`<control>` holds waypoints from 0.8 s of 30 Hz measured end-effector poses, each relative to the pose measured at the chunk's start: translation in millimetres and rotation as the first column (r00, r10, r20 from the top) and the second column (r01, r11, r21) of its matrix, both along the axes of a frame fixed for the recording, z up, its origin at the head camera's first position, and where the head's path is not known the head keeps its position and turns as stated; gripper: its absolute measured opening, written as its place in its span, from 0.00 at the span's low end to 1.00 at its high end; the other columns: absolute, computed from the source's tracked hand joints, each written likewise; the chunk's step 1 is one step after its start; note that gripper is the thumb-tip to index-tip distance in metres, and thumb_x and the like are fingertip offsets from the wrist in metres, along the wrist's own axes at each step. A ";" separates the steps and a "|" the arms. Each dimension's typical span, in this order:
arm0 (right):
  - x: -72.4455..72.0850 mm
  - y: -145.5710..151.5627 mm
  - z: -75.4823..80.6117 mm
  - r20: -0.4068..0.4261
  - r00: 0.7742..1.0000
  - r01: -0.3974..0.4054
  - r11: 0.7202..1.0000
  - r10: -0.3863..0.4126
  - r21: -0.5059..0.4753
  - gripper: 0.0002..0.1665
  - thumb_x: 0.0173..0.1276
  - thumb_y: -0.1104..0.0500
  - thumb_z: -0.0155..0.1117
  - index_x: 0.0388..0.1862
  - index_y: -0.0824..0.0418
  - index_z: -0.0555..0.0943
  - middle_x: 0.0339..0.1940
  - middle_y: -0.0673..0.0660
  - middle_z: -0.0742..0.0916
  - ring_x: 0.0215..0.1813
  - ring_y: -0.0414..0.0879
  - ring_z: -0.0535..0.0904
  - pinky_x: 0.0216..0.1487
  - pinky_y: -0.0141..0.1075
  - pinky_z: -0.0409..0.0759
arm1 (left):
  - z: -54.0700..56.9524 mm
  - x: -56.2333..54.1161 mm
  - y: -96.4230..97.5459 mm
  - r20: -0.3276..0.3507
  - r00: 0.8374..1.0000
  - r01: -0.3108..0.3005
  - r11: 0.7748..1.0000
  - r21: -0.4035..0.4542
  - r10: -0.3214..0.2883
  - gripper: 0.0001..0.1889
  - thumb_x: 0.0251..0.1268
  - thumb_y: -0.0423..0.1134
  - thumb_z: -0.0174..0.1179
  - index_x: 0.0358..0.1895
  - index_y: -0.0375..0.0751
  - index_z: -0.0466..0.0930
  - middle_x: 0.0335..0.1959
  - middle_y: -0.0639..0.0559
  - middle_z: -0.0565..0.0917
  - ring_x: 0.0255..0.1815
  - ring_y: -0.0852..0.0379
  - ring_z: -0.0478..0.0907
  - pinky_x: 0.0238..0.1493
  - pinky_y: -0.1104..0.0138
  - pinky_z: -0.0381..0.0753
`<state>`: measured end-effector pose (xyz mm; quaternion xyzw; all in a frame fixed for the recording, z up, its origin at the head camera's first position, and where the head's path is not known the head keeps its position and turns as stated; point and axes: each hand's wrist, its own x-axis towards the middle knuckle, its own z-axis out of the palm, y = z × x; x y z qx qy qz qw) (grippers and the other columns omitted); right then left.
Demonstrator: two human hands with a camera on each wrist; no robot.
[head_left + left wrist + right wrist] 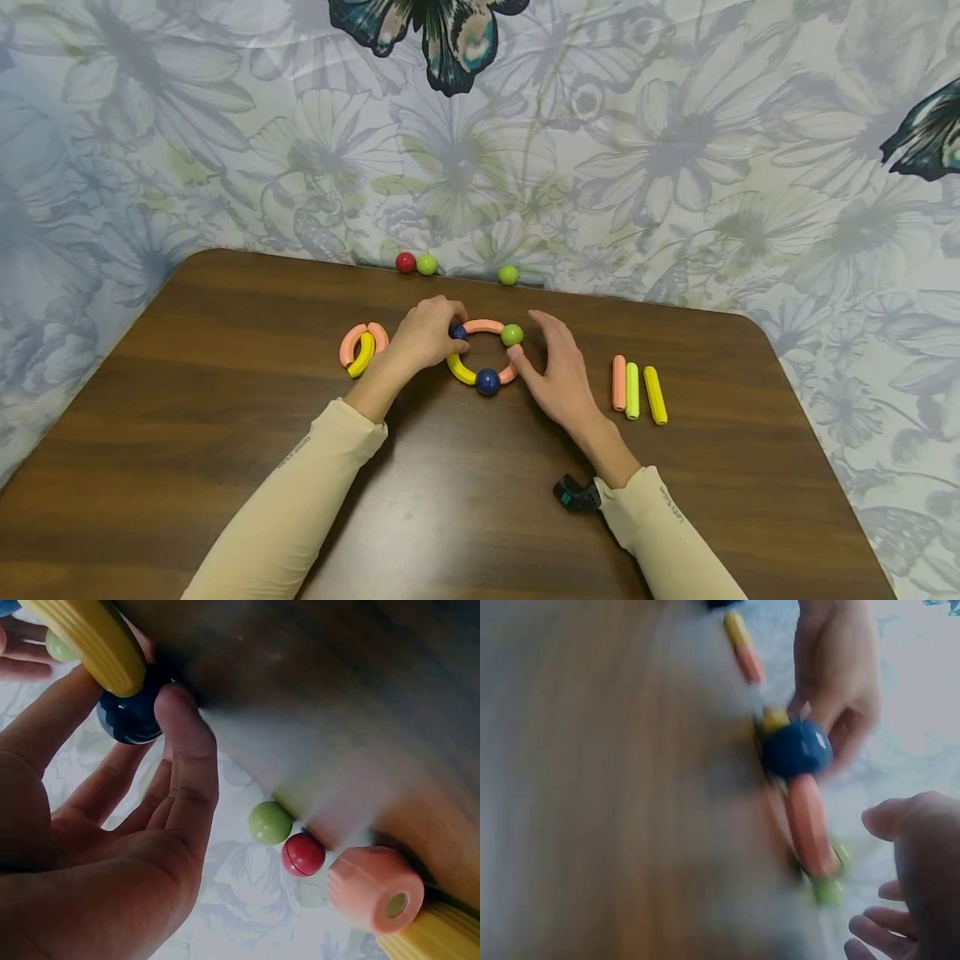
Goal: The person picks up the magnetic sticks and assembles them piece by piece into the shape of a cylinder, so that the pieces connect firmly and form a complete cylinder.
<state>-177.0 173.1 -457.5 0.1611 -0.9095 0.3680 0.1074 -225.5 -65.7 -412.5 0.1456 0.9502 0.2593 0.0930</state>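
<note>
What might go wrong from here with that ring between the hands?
The left hand pinches a blue ball in the ring; a twist might work it loose from the yellow curved piece. 
The open right hand is close beside the ring and might nudge it. 
The loose red ball and adjacent green ball sit along the table's far edge; a bump could send them rolling.

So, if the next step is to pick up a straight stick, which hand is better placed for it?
Probably the right hand: it is closer to the straight sticks, and it holds nothing. The left hand is farther away and grips a blue ball in the ring.
</note>
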 end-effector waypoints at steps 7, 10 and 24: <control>13.6 50.4 12.3 -0.119 0.983 0.138 0.990 -0.142 -0.039 0.31 0.73 0.60 0.71 0.71 0.66 0.75 0.64 0.68 0.82 0.65 0.63 0.79 0.64 0.57 0.78 | -1.3 -1.3 -6.6 -0.005 1.000 -0.013 1.000 -0.021 0.013 0.20 0.64 0.42 0.76 0.56 0.39 0.85 0.50 0.42 0.81 0.50 0.43 0.79 0.55 0.51 0.82; 23.2 79.8 13.2 -0.122 0.967 0.221 0.975 -0.224 -0.039 0.29 0.72 0.62 0.71 0.69 0.67 0.77 0.62 0.69 0.83 0.63 0.65 0.79 0.63 0.59 0.77 | -2.5 -1.3 -7.2 0.005 1.000 -0.011 1.000 -0.024 0.011 0.21 0.64 0.43 0.76 0.57 0.40 0.85 0.50 0.42 0.81 0.51 0.43 0.79 0.55 0.51 0.82; 53.8 153.5 21.1 0.042 0.897 0.420 0.878 -0.440 0.230 0.29 0.68 0.53 0.75 0.58 0.72 0.79 0.37 0.64 0.83 0.38 0.56 0.79 0.43 0.46 0.73 | -5.8 -5.3 -4.4 0.057 0.998 -0.019 0.999 0.033 0.018 0.21 0.65 0.42 0.76 0.58 0.39 0.83 0.53 0.40 0.79 0.31 0.48 0.81 0.31 0.67 0.82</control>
